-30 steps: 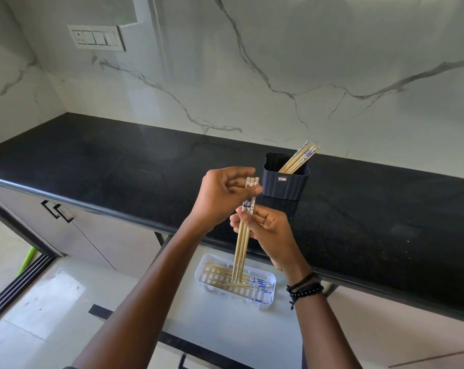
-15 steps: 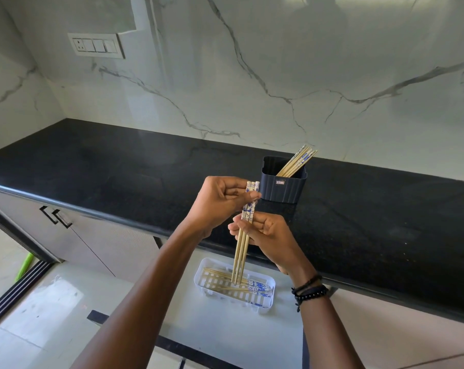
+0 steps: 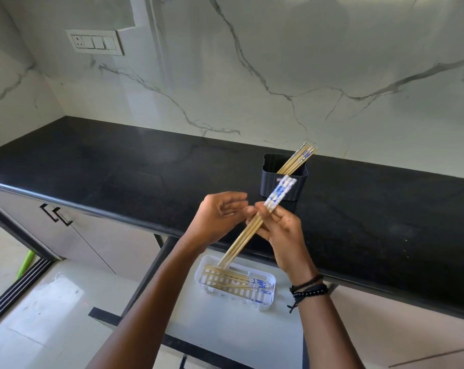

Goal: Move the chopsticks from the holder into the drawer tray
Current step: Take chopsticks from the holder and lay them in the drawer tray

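My right hand [image 3: 281, 230] grips a small bundle of wooden chopsticks [image 3: 241, 238] with blue-and-white tops, tilted so the thin tips point down-left over the white slotted tray [image 3: 270, 296]. My left hand [image 3: 220, 217] hovers just left of the bundle with fingers relaxed, holding nothing. Several chopsticks [image 3: 233, 279] lie flat in the tray, which sits in the open drawer [image 3: 220, 331]. On the counter behind stands the dark holder [image 3: 281, 190] with several more chopsticks [image 3: 300, 159] leaning to its right.
The black stone countertop [image 3: 119, 166] runs across the view with a marble wall behind it. A switch plate [image 3: 95, 42] is on the wall at upper left. Cabinet doors with black handles [image 3: 56, 214] sit below the counter on the left.
My left hand let go of the bundle's top and opened. The chopsticks went from nearly upright to slanted, tops swinging right, now held by my right hand alone.
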